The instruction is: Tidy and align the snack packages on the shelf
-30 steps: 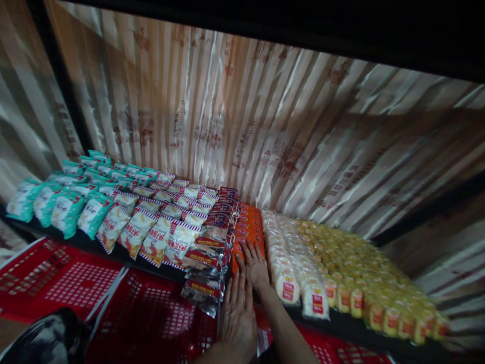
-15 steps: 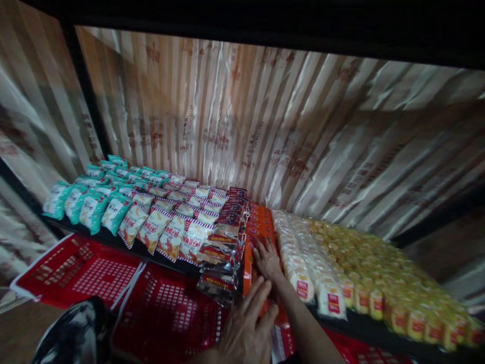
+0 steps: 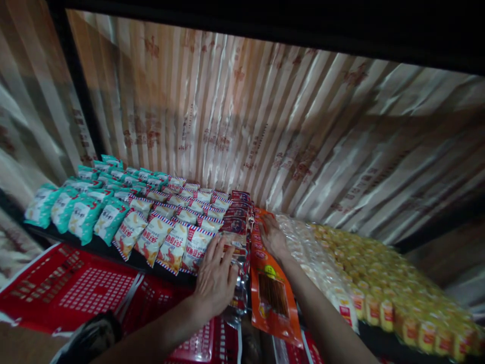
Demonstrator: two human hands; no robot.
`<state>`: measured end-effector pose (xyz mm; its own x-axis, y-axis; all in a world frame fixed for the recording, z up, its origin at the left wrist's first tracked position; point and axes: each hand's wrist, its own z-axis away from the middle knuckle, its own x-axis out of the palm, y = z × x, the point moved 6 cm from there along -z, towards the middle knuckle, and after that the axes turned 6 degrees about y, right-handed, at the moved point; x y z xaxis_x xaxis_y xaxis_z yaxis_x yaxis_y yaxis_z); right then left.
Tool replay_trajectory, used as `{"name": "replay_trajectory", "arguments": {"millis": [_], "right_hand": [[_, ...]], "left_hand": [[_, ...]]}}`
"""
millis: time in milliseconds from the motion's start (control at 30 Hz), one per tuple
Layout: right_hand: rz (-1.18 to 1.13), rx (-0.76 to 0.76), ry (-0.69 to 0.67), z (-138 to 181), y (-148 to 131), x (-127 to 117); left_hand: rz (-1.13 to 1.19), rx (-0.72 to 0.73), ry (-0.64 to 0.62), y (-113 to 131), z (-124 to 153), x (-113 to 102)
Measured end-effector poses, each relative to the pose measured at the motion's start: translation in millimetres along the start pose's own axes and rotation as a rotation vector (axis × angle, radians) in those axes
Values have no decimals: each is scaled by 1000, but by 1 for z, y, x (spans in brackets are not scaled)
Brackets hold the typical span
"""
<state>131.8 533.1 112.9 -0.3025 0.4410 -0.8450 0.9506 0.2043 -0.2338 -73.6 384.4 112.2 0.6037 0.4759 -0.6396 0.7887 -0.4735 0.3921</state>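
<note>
My left hand lies flat, fingers spread, on the front of a stack of dark red and silver snack packets at the shelf's edge. My right hand reaches further back and presses flat on a row of orange packets, next to clear-wrapped round cakes. The front orange packet hangs over the shelf edge. Neither hand grips anything.
White, red and blue striped snack bags and teal bags fill the shelf to the left. Yellow wrapped cakes fill the right. Red plastic baskets sit below the shelf. A striped shiny backing stands behind; a dark shelf runs overhead.
My left hand rose from below the orange packets onto the dark red packet stack. My right hand slid further back along the orange row. The front orange packet now hangs lower.
</note>
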Motion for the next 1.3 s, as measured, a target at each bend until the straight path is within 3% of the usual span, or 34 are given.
{"name": "replay_trajectory", "arguments": {"millis": [167,300,700,933,1300], "right_hand": [[168,-124,-209,-41,-54,26],[202,-101,-296,-56,-68,51],[217,252,-526,-44,-42,74],[149,63,-468,-41,-39,83],[153,32,-448,-39,-36,85]], "left_hand": [[-29,59,-11,-1,6,14],[-25,79,21,-5,9,16],[7,196,-113,-6,10,21],[9,204,-107,-2,11,23],[-16,233,-103,1,13,27]]}}
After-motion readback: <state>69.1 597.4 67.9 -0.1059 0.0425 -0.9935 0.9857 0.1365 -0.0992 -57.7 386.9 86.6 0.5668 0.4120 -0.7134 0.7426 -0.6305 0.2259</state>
